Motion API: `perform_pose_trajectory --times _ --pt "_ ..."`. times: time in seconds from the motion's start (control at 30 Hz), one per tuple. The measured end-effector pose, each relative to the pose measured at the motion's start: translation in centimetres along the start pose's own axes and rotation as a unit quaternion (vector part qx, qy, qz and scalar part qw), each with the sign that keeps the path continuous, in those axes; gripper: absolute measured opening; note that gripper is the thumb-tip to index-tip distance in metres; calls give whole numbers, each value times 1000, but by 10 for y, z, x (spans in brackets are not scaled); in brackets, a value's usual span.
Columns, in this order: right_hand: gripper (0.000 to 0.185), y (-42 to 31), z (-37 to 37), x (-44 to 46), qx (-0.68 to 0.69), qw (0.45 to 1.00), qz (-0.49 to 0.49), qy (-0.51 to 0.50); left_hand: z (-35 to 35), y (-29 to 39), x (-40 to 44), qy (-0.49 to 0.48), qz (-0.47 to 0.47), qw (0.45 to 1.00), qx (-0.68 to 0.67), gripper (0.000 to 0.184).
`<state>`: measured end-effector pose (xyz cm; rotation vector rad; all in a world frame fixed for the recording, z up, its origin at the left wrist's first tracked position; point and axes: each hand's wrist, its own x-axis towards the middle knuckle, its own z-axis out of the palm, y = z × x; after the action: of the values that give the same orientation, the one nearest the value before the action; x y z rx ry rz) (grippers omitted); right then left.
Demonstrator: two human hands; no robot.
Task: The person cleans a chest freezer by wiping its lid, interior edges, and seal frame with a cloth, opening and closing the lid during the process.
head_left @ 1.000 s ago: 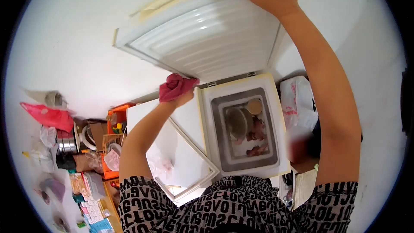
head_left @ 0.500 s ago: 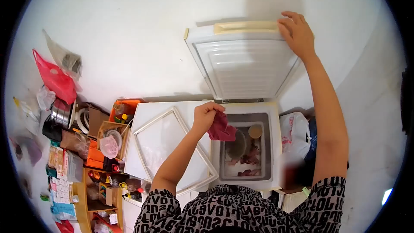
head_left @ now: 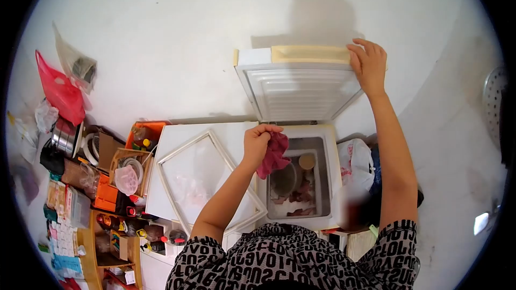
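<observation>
A crumpled dark-red cloth (head_left: 276, 157) hangs from my left hand (head_left: 256, 143), whose fingers are pinched on it above the left side of the freezer opening. My right hand (head_left: 370, 69) grips the top right corner of the raised freezer lid (head_left: 301, 90), fingers bent over its edge. Hinged at the back, the lid leans forward over the chest freezer (head_left: 335, 182). Inside the freezer are a round dark container (head_left: 283, 180), a small round tan-topped one (head_left: 307, 161) and reddish pieces (head_left: 301, 193) that I cannot make out.
A white frame (head_left: 183, 223) lies on the white surface to the left. Beyond it stand shelves with bottles (head_left: 153, 232) and orange bins (head_left: 106, 196). A white plastic bag (head_left: 356, 164) sits right of the freezer, and a pink bag (head_left: 59, 94) hangs at far left.
The freezer lid has tipped forward and down, with my right hand on its corner. My left hand still holds the cloth. The whole view has shifted a little.
</observation>
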<state>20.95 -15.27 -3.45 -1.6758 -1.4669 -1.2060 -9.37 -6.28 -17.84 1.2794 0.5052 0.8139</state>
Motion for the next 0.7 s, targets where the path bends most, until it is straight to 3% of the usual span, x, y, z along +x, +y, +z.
perform_pose_trajectory --times 0.23,0.3,0.37,0.43,0.47,0.5,0.53,0.57,0.63,0.7 --pt "20 -24 -13 -12 -40 998 29 23 -3 28 -4 36 75 996 -39 37" --pt "27 -54 -33 -13 -105 980 94 140 -3 37 -7 44 88 994 -57 36" --pt "30 -88 -42 -44 -3 987 118 113 0 44 -9 51 104 992 -57 36" --pt "41 -141 -38 -89 211 963 130 104 3 45 -16 61 118 990 -55 36" --pt "43 -172 -53 -101 283 945 165 -16 7 49 -21 46 125 988 -74 35" --pt "56 -202 -53 -114 343 916 195 -72 11 53 -26 31 131 987 -93 35" --pt "59 -229 -49 -131 495 815 285 -94 16 51 -29 26 129 987 -97 35" --pt "63 -251 -46 -144 626 681 364 -111 21 48 -32 -26 139 987 -71 34" --pt "62 -273 -45 -149 756 377 530 -76 33 52 -41 -112 109 988 12 32" --pt "56 -257 -46 -146 719 381 577 -73 41 66 -46 -135 272 932 199 31"
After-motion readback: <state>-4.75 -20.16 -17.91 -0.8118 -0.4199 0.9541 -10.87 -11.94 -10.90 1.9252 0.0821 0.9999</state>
